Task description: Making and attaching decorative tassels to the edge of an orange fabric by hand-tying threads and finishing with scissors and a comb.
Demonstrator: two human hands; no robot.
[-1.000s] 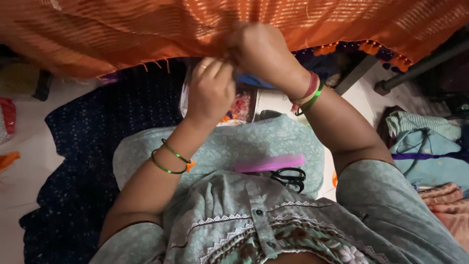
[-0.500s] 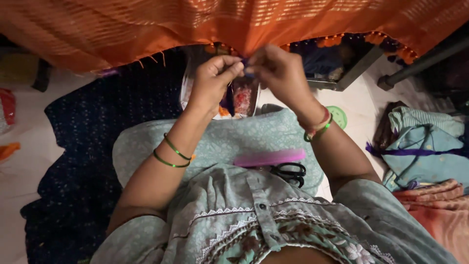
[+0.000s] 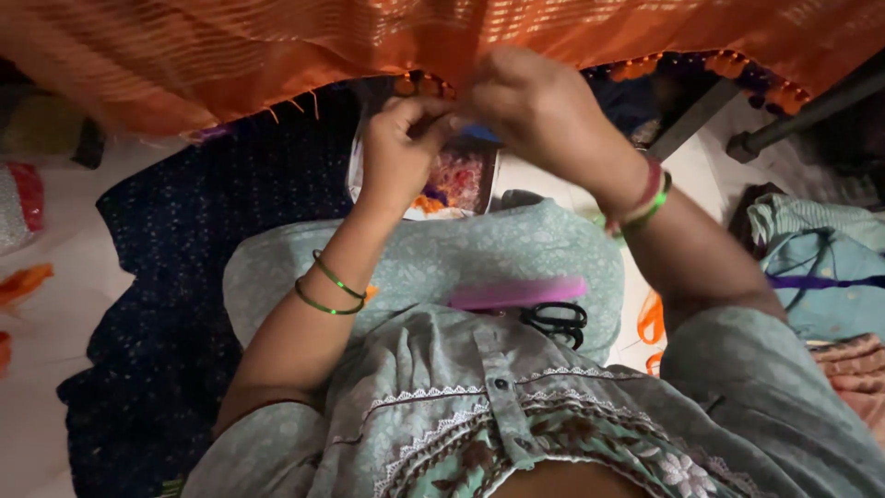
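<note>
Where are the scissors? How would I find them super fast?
Start at the big orange cloth hanging across the top, then come down past both hands to the pale green cushion on the lap. The scissors lie at its near edge, just below a pink comb. They are the only black thing there, with two loop handles.

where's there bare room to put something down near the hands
Bare pale floor lies at left, between the dark blue cloth and the red bundle. The lap cushion has a bare stretch above the pink comb and scissors. It is crowded where left hand and right hand meet at the orange cloth's edge, and by the clothes pile at right.
</note>
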